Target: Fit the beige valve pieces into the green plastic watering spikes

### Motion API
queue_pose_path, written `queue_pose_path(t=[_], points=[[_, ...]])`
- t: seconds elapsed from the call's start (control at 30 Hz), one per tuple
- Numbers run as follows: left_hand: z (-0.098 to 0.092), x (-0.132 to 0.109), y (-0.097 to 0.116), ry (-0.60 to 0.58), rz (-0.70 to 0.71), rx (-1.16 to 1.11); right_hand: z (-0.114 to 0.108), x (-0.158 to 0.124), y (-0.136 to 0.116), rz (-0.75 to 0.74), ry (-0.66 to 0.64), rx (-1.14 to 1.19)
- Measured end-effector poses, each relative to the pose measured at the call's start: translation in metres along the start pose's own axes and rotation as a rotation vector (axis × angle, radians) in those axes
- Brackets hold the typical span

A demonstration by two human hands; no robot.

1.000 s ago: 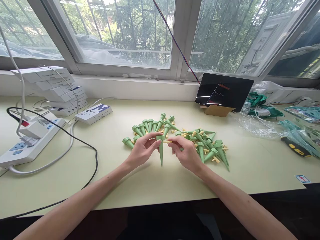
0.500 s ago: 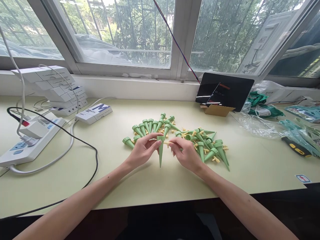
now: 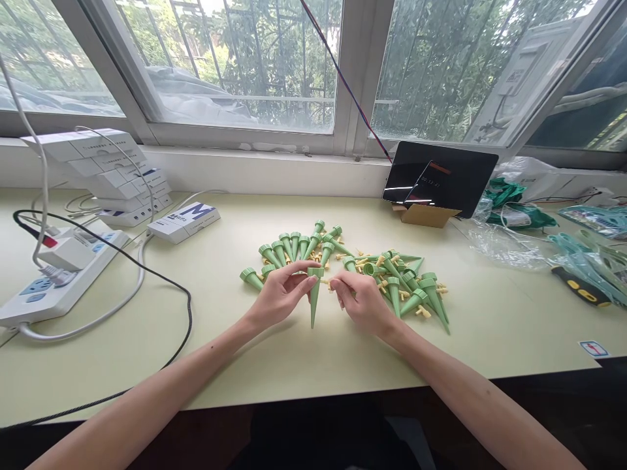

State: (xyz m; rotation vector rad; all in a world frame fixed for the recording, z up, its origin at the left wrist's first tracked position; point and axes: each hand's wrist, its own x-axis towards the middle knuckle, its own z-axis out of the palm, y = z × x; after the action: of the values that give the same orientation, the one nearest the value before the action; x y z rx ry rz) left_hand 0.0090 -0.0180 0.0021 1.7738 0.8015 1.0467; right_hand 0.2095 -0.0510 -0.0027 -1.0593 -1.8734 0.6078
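Note:
Between the thumb and fingers of my left hand (image 3: 279, 297) is a green plant watering spike (image 3: 315, 301), cap end up and point down, leaning slightly. My right hand (image 3: 365, 301) pinches a small yellow valve (image 3: 327, 282) at the spike's side, just below its cap; whether the two are joined I cannot tell. Behind my left hand, several green spikes (image 3: 294, 243) lie side by side with yellow pieces among them. By my right hand is a loose heap of green spikes (image 3: 414, 299) mixed with yellow valves (image 3: 423, 313).
At the left stand a power strip (image 3: 73, 277) with cables, stacked white boxes (image 3: 110, 173) and a single white box (image 3: 185, 223). A tablet (image 3: 441, 179) leans on a cardboard stand (image 3: 430, 216) at the back. Clear plastic wrap and a yellow-black handle (image 3: 580, 287) lie at the right.
The spike's point has swung slightly left. The right fingers and the valve have shifted a little, with the valve staying beside the spike. Both hands keep their hold.

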Motion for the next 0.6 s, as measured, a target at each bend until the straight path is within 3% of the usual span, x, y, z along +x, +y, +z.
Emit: queue_pose_path(t=[0.6], points=[[0.0027, -0.0025, -0.0024, -0.015, -0.050, -0.012, -0.0016, -0.0001, -0.0035, 0.004, -0.009, 0.019]])
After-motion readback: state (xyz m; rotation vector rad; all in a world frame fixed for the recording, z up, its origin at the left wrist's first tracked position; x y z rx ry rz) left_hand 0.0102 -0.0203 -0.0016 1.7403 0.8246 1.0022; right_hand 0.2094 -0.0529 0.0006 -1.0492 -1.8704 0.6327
